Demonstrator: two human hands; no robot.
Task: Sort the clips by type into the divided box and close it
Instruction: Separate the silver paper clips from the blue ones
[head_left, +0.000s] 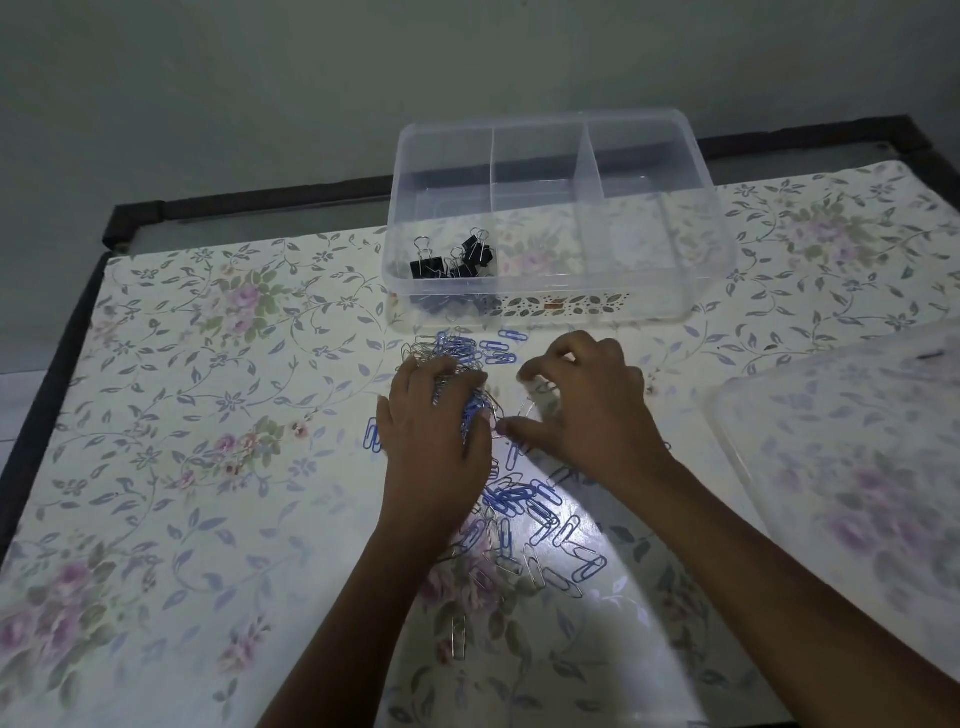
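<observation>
Loose clips (524, 499) nearside of L hand (436, 431), gripping a bunch (472, 410); R hand (587, 410) grasp unclear.

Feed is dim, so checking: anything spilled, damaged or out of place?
Nothing damaged: binder clips sit in the box, left compartment; blue and silver paper clips lie mixed on the table; lid lies apart, right.

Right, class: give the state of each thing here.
divided box: open, lid off
lid: flat on table, right of box
binder clips: in box's left compartment
paper clips: loose on table, colours mixed
left hand: grips bunch of paper clips
right hand: fingers curled, grip unclear
</observation>
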